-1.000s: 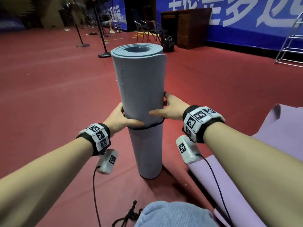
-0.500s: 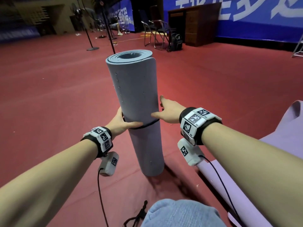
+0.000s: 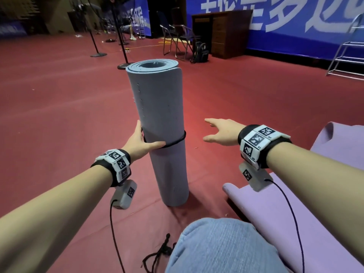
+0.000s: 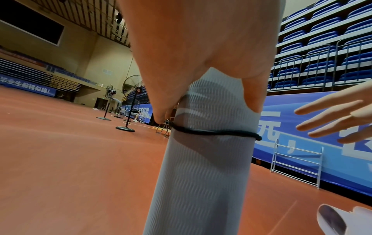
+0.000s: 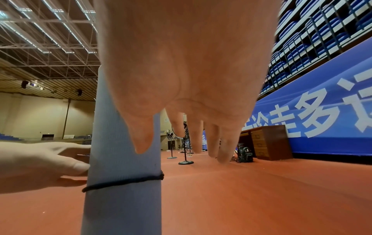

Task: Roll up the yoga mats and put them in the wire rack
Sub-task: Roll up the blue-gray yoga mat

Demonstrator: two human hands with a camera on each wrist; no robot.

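Observation:
A grey-blue rolled yoga mat [image 3: 163, 119] stands upright on the red floor, with a black cord [image 3: 175, 143] tied round its middle. My left hand [image 3: 141, 138] grips the roll at the cord, thumb across the front. My right hand [image 3: 216, 131] hovers open to the right of the roll, not touching it. A purple mat [image 3: 295, 213] lies unrolled on the floor at the right. A metal wire rack [image 3: 346, 46] stands by the blue wall, far right. The left wrist view shows the roll [image 4: 201, 174], the cord [image 4: 217, 132] and the rack [image 4: 298, 165].
A loose black cord [image 3: 161, 251] lies on the floor beside my knee in jeans [image 3: 216, 245]. Behind the roll are fan stands [image 3: 123, 66], folding chairs [image 3: 177, 42], a backpack [image 3: 201, 52] and a wooden desk [image 3: 222, 32] against the blue banner wall.
My right hand has let go of the roll and moved away to the right with its fingers spread. My left hand keeps its hold at the cord.

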